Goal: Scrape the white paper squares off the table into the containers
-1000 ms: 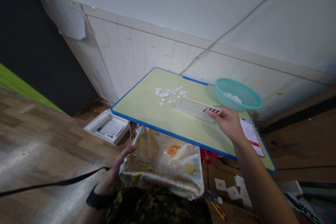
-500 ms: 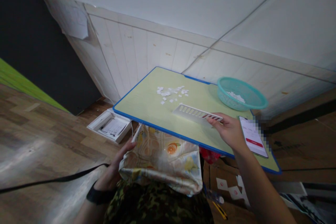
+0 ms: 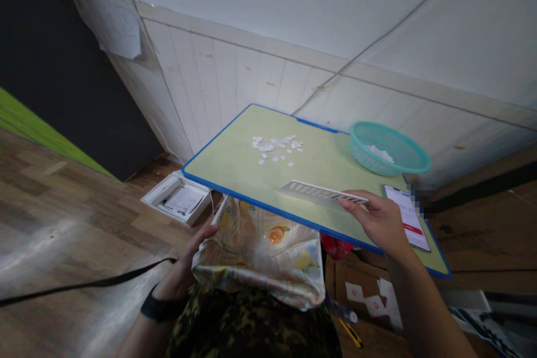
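Slotted white strip (image 3: pixel 305 192) is nearer the front of the table (image 3: pixel 229 163) than before, right hand (image 3: pixel 381 220) pinching one end, left hand (image 3: pixel 196 247) gripping fruit-print container (image 3: pixel 277 286); slackened pinch could dip the far end.

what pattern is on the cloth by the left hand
The cloth has a fruit print; see head view.

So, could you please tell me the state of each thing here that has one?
Slotted strip: tilted, in the right-hand grip
Fruit-patterned sheet: creased, edge in the left-hand grip
White pieces: scattered on the table
Green basket: upright, white bits inside
Phone: screen lit
White box: open
Dark wristband: worn
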A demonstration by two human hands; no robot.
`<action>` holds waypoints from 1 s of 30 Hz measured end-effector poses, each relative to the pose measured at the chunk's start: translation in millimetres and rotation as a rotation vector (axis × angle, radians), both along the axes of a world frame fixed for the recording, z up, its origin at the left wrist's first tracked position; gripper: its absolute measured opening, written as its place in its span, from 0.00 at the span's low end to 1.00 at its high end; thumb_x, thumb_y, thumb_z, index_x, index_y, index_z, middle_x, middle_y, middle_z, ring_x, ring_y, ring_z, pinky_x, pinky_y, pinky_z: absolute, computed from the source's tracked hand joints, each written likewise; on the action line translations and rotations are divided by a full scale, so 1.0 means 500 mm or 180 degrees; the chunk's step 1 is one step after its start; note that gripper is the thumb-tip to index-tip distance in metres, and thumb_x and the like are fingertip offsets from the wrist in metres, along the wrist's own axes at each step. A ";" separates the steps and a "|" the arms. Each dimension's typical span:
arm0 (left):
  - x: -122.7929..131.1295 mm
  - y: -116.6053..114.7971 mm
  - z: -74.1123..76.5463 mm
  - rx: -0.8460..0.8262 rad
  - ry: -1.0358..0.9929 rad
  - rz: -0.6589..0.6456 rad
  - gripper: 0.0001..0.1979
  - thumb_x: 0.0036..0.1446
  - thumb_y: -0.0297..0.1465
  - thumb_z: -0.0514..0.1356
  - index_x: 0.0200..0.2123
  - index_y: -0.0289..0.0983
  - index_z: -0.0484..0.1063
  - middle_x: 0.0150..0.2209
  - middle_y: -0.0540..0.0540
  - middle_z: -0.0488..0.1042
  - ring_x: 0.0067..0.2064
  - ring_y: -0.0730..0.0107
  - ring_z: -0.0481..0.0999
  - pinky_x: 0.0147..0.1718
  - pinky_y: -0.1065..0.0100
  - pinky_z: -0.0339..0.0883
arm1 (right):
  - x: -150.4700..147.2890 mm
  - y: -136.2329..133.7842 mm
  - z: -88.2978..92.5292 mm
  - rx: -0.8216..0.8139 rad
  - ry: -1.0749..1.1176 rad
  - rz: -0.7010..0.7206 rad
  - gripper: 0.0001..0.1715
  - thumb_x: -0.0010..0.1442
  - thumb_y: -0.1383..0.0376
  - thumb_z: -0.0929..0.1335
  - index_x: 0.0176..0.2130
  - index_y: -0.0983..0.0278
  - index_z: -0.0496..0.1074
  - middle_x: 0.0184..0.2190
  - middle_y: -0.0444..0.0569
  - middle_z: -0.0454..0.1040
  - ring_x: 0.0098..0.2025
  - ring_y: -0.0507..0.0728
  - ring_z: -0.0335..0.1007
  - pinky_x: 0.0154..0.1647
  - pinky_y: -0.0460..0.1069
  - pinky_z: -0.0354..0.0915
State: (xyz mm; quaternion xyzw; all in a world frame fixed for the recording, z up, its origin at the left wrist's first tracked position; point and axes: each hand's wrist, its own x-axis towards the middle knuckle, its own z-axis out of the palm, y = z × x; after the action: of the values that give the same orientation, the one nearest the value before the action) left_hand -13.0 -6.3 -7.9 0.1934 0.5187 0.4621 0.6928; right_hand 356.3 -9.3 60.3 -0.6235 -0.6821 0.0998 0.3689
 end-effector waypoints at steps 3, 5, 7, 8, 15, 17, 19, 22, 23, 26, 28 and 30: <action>-0.001 0.005 -0.009 -0.0065 0.0103 -0.0202 0.04 0.51 0.32 0.68 0.30 0.38 0.80 0.25 0.49 0.83 0.28 0.63 0.82 0.26 0.71 0.73 | -0.007 0.006 -0.003 0.0071 0.0069 -0.0079 0.11 0.60 0.57 0.69 0.39 0.58 0.79 0.38 0.47 0.82 0.41 0.60 0.78 0.42 0.52 0.72; 0.001 0.007 -0.006 -0.0128 0.0115 -0.0183 0.04 0.50 0.32 0.68 0.30 0.38 0.80 0.25 0.48 0.83 0.29 0.61 0.83 0.26 0.69 0.74 | -0.016 0.014 -0.005 0.0049 0.0141 -0.0048 0.11 0.60 0.57 0.69 0.39 0.58 0.79 0.39 0.47 0.82 0.42 0.60 0.78 0.43 0.52 0.72; 0.004 0.007 0.001 -0.0127 0.0066 -0.0049 0.02 0.49 0.30 0.68 0.29 0.39 0.79 0.25 0.49 0.83 0.29 0.61 0.83 0.25 0.70 0.74 | -0.026 0.019 -0.006 0.0009 0.0195 -0.0003 0.11 0.60 0.57 0.69 0.39 0.58 0.80 0.38 0.47 0.82 0.41 0.60 0.78 0.43 0.52 0.72; 0.005 0.007 0.005 -0.0118 0.0042 -0.0015 0.02 0.49 0.30 0.68 0.29 0.39 0.79 0.25 0.49 0.83 0.29 0.62 0.83 0.25 0.70 0.74 | -0.030 0.019 -0.005 -0.0007 0.0202 0.0022 0.11 0.60 0.57 0.69 0.39 0.58 0.80 0.38 0.47 0.82 0.41 0.60 0.78 0.42 0.52 0.72; 0.006 0.008 0.005 -0.0195 0.0053 -0.0079 0.10 0.50 0.31 0.68 0.38 0.38 0.80 0.28 0.47 0.85 0.32 0.58 0.84 0.27 0.67 0.76 | -0.023 0.011 0.000 -0.0087 0.0138 0.0163 0.11 0.59 0.57 0.70 0.37 0.58 0.80 0.35 0.47 0.82 0.37 0.59 0.79 0.40 0.51 0.72; 0.004 0.008 0.001 -0.0184 0.0067 -0.0181 0.12 0.50 0.33 0.67 0.40 0.37 0.80 0.28 0.47 0.85 0.33 0.57 0.84 0.27 0.67 0.77 | -0.017 0.009 -0.003 -0.0057 0.0104 0.0140 0.11 0.59 0.57 0.70 0.37 0.58 0.80 0.35 0.47 0.82 0.37 0.59 0.79 0.40 0.51 0.72; 0.003 0.008 -0.003 -0.0162 0.0045 -0.0210 0.13 0.50 0.33 0.68 0.40 0.37 0.80 0.29 0.46 0.85 0.33 0.57 0.85 0.27 0.68 0.77 | -0.011 0.007 -0.005 -0.0004 0.0057 0.0094 0.11 0.59 0.57 0.69 0.37 0.58 0.80 0.35 0.47 0.82 0.37 0.60 0.79 0.40 0.52 0.72; 0.002 0.007 -0.004 -0.0159 -0.0022 -0.0130 0.15 0.48 0.32 0.69 0.41 0.38 0.80 0.30 0.47 0.85 0.34 0.56 0.85 0.26 0.68 0.77 | -0.007 -0.001 -0.005 -0.0026 0.0019 0.0151 0.10 0.60 0.57 0.69 0.37 0.57 0.80 0.35 0.47 0.82 0.37 0.60 0.79 0.39 0.52 0.72; 0.002 0.007 -0.004 -0.0165 -0.0065 -0.0133 0.15 0.48 0.32 0.69 0.42 0.38 0.80 0.31 0.46 0.86 0.35 0.56 0.85 0.26 0.68 0.77 | -0.007 -0.005 -0.004 -0.0057 0.0018 0.0204 0.10 0.60 0.57 0.69 0.37 0.57 0.80 0.35 0.47 0.82 0.37 0.60 0.79 0.38 0.51 0.72; 0.002 0.008 -0.005 -0.0236 -0.0170 -0.0241 0.18 0.50 0.33 0.68 0.45 0.37 0.79 0.35 0.44 0.86 0.37 0.53 0.85 0.29 0.64 0.78 | -0.010 -0.018 0.003 -0.0121 0.0020 0.0321 0.10 0.60 0.58 0.69 0.36 0.58 0.79 0.34 0.47 0.82 0.36 0.59 0.78 0.37 0.51 0.72; 0.002 0.010 -0.007 -0.0237 -0.0181 -0.0281 0.18 0.51 0.33 0.67 0.47 0.36 0.78 0.36 0.43 0.86 0.37 0.53 0.85 0.30 0.64 0.79 | -0.012 -0.025 0.008 -0.0156 0.0019 0.0365 0.09 0.60 0.58 0.69 0.36 0.58 0.79 0.34 0.46 0.81 0.36 0.59 0.78 0.37 0.50 0.71; 0.003 0.011 -0.008 -0.0179 -0.0205 -0.0333 0.18 0.52 0.33 0.66 0.48 0.36 0.78 0.37 0.43 0.86 0.38 0.53 0.85 0.32 0.64 0.78 | -0.013 -0.028 0.010 -0.0182 0.0034 0.0399 0.08 0.60 0.58 0.69 0.36 0.57 0.79 0.33 0.46 0.81 0.35 0.58 0.78 0.36 0.50 0.71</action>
State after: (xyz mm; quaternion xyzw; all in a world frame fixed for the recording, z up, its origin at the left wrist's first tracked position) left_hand -11.6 -0.7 -11.9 0.1857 0.4981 0.4164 0.7375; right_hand 350.0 -23.1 65.4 -0.5893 -0.7147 0.1455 0.3475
